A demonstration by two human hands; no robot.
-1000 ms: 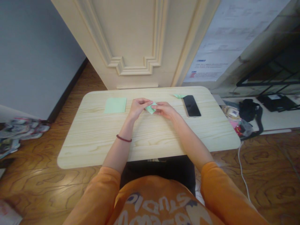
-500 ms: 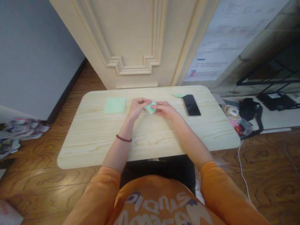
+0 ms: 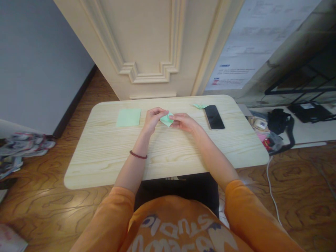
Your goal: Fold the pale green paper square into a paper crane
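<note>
A small folded piece of green paper (image 3: 166,120) is held between my two hands over the middle of the table. My left hand (image 3: 153,118) pinches its left and upper side between thumb and fingers. On its right side, my right hand (image 3: 183,121) grips the paper, thumb on top and fingers behind. The exact fold lines are too small to make out. A flat square stack of green paper (image 3: 128,117) lies to the left of my left hand. To the right, a folded green paper figure (image 3: 200,106) rests against the top corner of a dark phone (image 3: 214,117).
The pale wooden table (image 3: 105,157) has rounded corners and stands against a cream panelled door (image 3: 147,42). Beyond its right edge is a low shelf with bags and small items (image 3: 270,136). A white cable (image 3: 271,192) runs down to the floor. Shoes (image 3: 26,143) sit at the left.
The folded paper has turned slightly and spread a little wider between my fingers. Both hands keep their grip in nearly the same spot.
</note>
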